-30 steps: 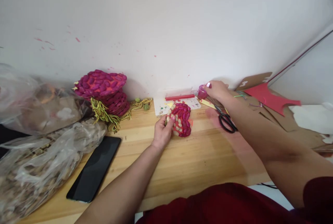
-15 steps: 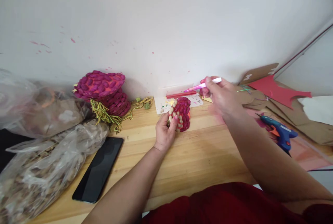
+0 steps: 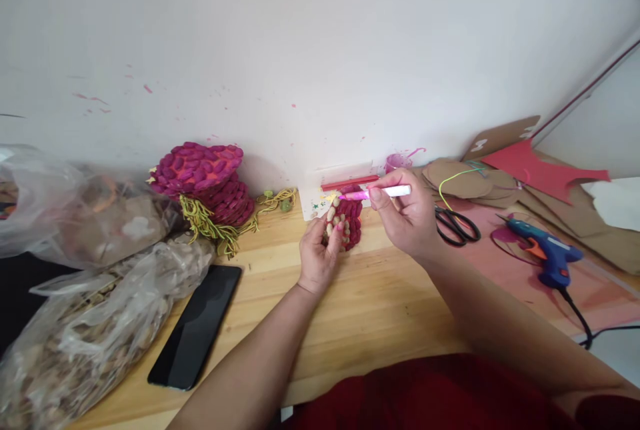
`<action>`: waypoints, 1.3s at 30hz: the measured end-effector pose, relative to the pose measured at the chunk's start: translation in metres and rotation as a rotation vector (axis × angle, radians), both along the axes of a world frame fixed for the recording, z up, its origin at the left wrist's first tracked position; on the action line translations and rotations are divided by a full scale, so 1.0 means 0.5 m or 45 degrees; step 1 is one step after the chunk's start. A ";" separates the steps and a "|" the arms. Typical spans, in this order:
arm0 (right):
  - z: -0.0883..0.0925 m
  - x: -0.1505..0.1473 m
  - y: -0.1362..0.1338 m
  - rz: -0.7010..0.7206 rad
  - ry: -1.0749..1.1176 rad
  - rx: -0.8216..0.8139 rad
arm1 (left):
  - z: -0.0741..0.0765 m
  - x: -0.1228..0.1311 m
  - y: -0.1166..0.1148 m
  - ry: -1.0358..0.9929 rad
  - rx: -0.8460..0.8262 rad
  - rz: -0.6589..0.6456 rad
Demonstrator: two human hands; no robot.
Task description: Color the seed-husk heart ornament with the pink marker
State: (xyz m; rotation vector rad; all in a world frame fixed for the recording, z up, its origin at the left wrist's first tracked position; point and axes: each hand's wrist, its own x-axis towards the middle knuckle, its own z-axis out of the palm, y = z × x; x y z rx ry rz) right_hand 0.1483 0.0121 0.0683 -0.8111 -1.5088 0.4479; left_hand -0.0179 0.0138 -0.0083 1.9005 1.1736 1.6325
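Note:
My left hand [image 3: 320,251] grips a small piece covered in shells or seeds [image 3: 353,225], partly painted magenta and partly bare beige. Its thumb lies on the unpainted side. In the fingers of my right hand [image 3: 407,217] is a white-handled paintbrush [image 3: 397,191] with magenta colour along its front. The brush tip is at the upper edge of the piece, by the bare beige bits; whether it touches them I cannot tell. Behind the right hand stands a small cup of magenta paint [image 3: 397,162] against the wall.
On the left are a magenta-covered stack [image 3: 197,167] with yellow-green yarn, plastic bags [image 3: 115,323] and a black phone [image 3: 196,327]. On the right lie black-handled scissors [image 3: 457,227], a blue glue gun [image 3: 555,260] with its cable, and cardboard pieces [image 3: 457,178].
My right hand has come down and left from near the paint cup, bringing the brush to the piece. The cup and scissors are now uncovered. My left hand keeps its hold.

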 end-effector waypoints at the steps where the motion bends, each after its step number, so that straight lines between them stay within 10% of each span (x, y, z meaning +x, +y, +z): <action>1: 0.001 0.001 -0.001 -0.002 -0.010 0.005 | 0.000 0.000 0.000 0.006 0.007 0.002; 39: 0.032 0.024 -0.012 -0.126 -0.276 0.160 | -0.006 -0.012 0.008 0.219 0.214 0.085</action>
